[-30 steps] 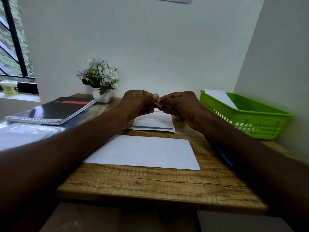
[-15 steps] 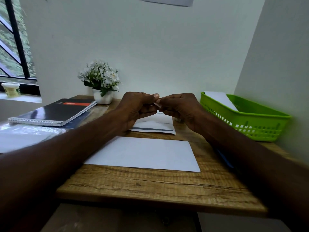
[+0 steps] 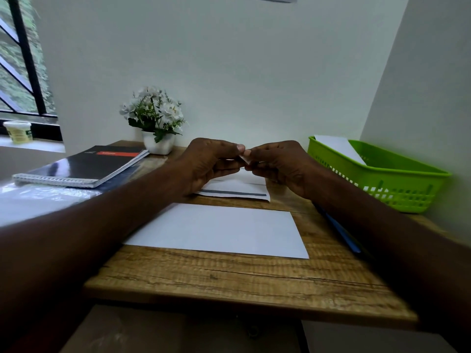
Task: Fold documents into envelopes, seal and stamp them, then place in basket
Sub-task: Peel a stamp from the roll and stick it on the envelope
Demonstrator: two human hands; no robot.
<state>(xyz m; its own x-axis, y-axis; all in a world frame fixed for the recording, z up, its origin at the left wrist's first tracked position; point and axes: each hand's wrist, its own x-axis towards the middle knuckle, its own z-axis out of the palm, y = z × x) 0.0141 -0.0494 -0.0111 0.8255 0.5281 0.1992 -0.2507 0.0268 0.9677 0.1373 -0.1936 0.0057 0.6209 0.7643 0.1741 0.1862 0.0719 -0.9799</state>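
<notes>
My left hand (image 3: 209, 161) and my right hand (image 3: 277, 164) meet above the far middle of the wooden table (image 3: 229, 276). Together their fingertips pinch a small pale slip of paper (image 3: 245, 159), possibly a stamp. Below the hands lies a white envelope (image 3: 237, 191) with a dark strip along its open flap. Nearer to me a flat white sheet (image 3: 219, 230) rests on the table. A green basket (image 3: 377, 174) stands at the right with a white envelope (image 3: 339, 147) leaning inside it.
A spiral notebook (image 3: 84, 166) lies at the left on clear plastic (image 3: 38, 200). A white pot of flowers (image 3: 155, 123) stands at the back by the wall. A blue pen (image 3: 341, 233) lies under my right forearm. A small tub (image 3: 17, 131) sits on the windowsill.
Both hands stay together on the small slip, with only slight finger movement. The view has shifted a little.
</notes>
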